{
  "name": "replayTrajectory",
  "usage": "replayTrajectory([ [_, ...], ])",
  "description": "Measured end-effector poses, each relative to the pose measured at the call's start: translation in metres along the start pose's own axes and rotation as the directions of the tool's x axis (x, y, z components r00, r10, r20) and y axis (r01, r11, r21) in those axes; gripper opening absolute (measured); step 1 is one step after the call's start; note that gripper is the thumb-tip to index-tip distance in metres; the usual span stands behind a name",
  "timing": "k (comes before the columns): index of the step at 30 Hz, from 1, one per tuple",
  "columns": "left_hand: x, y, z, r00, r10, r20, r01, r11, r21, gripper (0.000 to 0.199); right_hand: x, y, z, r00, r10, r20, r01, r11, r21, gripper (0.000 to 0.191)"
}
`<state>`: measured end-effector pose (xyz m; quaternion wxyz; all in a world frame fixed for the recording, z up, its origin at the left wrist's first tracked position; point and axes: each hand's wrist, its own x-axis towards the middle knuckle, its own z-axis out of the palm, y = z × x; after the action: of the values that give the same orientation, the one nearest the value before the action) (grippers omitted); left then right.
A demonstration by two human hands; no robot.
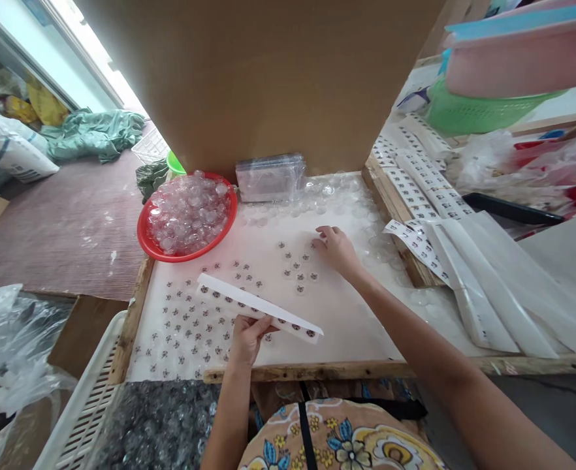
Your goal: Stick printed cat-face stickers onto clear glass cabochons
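My left hand (247, 339) grips a strip of stickers (258, 303) between thumb and fingers. The strip is white, folded lengthwise, with a row of small dark animal-face prints along its lower edge. Over the white work surface, my right hand (336, 249) reaches forward with thumb and index finger slightly apart. Its fingertips are beside a small printed sticker (313, 246) at the edge of a loose cluster. More clear round pieces with printed faces (185, 320) lie spread out on the left of the board. Plain clear discs (381, 251) lie to the right of my right hand.
A red basin (145, 245) heaped with clear round pieces stands at the back left. Beside it lies a clear plastic pack (271, 178) against a tall cardboard box (268, 78). Wooden strips (400, 222) edge the board. Sticker sheets (420, 176) and backing strips (484, 287) lie right.
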<state>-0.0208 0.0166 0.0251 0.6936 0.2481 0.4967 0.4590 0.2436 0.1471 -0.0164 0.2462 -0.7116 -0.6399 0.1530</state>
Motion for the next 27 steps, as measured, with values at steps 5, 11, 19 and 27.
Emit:
replayTrajectory([
  [5,-0.029,0.014,-0.021,0.999,0.012,-0.049,-0.011,1.0,0.011,0.041,-0.028,-0.02,0.029,0.939,-0.325,0.109,0.329,0.944,-0.02,0.073],
  [11,-0.051,0.033,-0.033,0.986,0.087,-0.14,-0.082,0.996,0.038,0.037,-0.05,-0.12,0.083,0.763,-0.57,0.305,0.556,0.819,0.141,0.069],
  [19,-0.082,0.043,-0.062,0.952,0.195,-0.236,-0.188,0.981,0.055,0.038,-0.101,-0.243,0.148,0.49,-0.775,0.399,0.53,0.629,0.57,0.052],
  [27,-0.105,0.059,-0.103,0.869,0.295,-0.396,-0.312,0.95,0.023,0.034,-0.091,-0.139,0.075,0.366,-0.848,0.384,0.561,0.53,0.636,0.071],
])
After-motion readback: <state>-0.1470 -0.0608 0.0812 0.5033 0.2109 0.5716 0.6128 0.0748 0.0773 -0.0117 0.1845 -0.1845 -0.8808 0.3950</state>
